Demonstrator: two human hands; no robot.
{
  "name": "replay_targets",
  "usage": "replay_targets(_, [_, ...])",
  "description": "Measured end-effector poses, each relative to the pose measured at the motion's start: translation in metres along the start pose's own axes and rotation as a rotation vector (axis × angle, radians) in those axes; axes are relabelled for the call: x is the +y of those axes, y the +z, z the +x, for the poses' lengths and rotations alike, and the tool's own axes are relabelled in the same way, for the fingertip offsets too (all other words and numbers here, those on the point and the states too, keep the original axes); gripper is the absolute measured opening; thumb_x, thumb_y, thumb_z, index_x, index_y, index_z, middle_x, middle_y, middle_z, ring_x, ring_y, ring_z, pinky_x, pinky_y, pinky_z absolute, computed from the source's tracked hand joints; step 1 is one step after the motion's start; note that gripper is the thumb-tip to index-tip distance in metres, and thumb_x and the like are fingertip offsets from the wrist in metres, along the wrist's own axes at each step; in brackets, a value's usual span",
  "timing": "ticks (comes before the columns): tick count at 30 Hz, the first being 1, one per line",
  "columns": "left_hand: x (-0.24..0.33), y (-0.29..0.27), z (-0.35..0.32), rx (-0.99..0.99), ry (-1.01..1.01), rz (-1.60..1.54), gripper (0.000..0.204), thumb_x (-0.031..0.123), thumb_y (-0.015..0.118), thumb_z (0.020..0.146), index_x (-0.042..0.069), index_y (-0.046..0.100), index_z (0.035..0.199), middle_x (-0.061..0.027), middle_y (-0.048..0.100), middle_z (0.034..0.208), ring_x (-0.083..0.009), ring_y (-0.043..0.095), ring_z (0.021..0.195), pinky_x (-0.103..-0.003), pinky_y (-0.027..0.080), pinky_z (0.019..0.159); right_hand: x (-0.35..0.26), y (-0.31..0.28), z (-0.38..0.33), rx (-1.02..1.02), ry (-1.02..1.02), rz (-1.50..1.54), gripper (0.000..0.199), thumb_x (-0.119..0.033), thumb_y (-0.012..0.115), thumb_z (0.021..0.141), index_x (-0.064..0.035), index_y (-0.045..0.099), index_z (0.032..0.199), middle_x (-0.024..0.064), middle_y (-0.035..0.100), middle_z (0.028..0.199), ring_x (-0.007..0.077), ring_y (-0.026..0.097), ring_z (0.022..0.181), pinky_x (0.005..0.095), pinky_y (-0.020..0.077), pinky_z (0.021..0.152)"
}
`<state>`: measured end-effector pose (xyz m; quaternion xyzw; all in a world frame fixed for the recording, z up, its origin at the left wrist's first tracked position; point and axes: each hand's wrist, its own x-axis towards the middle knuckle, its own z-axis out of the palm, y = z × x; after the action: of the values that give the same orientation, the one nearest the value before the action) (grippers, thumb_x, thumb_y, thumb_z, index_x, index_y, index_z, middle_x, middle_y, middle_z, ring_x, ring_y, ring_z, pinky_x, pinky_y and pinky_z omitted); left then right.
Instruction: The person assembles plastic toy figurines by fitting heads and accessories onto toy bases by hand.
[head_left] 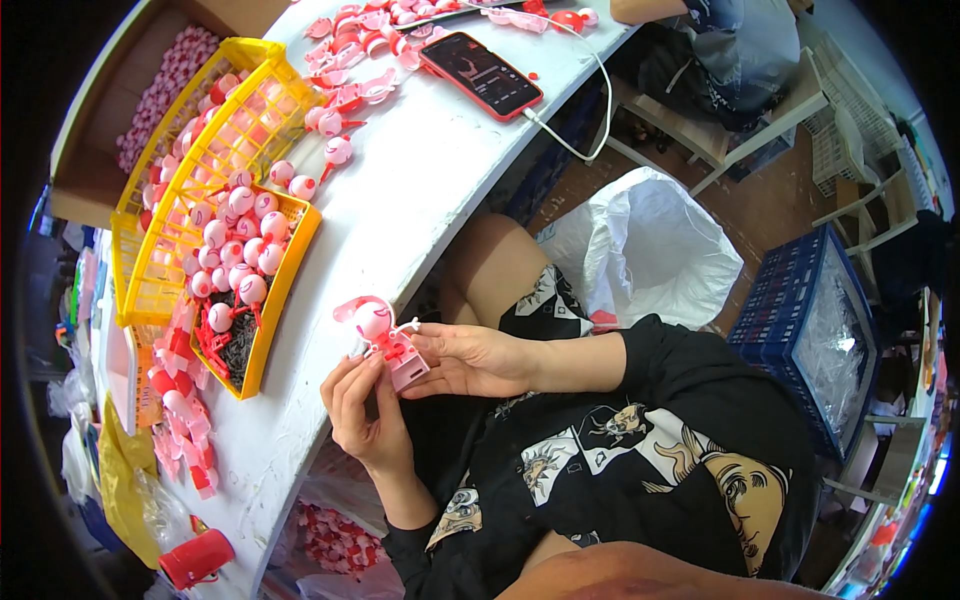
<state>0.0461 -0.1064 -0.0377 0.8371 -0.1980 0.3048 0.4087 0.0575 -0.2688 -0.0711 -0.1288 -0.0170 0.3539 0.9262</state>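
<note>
Both of your hands pinch one small pink toy (385,340) — your left hand (365,410) from below, your right hand (470,360) from the side — just off the white table's edge (400,220). Beyond it sits a yellow basket (285,275) of pink balls; farther off, a red phone (480,75).

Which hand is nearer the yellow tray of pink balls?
Left. The left hand sits just off the yellow tray, beside the table edge; the right hand lies farther, beyond the pink toy.
</note>
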Motion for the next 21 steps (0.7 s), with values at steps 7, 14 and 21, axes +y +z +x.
replay_targets(7, [0.0011, -0.0002, 0.0015, -0.043, 0.016, 0.074, 0.023, -0.007, 0.071, 0.074, 0.005, 0.068, 0.094, -0.0070, 0.069, 0.091, -0.0273, 0.061, 0.095, -0.041, 0.046, 0.091, 0.0003, -0.0004, -0.0015, -0.004, -0.006, 0.008, 0.028, -0.022, 0.048, 0.100, -0.0099, 0.046, 0.125, 0.0057, 0.059, 0.118, 0.0180, 0.058, 0.110, 0.0386, 0.0475, 0.100])
replay_targets(14, [0.0009, -0.0014, 0.0016, -0.045, 0.036, 0.077, 0.022, -0.005, 0.072, 0.074, 0.005, 0.068, 0.093, -0.0064, 0.069, 0.090, -0.0269, 0.061, 0.094, -0.044, 0.046, 0.094, -0.0002, 0.0008, -0.0023, -0.012, -0.013, -0.007, 0.032, -0.023, 0.048, 0.100, -0.0088, 0.045, 0.128, 0.0057, 0.057, 0.119, 0.0177, 0.057, 0.111, 0.0384, 0.0474, 0.100])
replay_targets(21, [0.0018, 0.0000, -0.0003, -0.007, -0.009, 0.053, 0.022, -0.007, 0.070, 0.075, 0.003, 0.069, 0.094, -0.0070, 0.069, 0.089, -0.0255, 0.059, 0.100, -0.041, 0.043, 0.097, -0.0001, 0.0017, -0.0032, -0.017, -0.014, -0.001, 0.033, -0.024, 0.049, 0.100, -0.0086, 0.044, 0.129, 0.0060, 0.057, 0.120, 0.0180, 0.057, 0.111, 0.0387, 0.0463, 0.101])
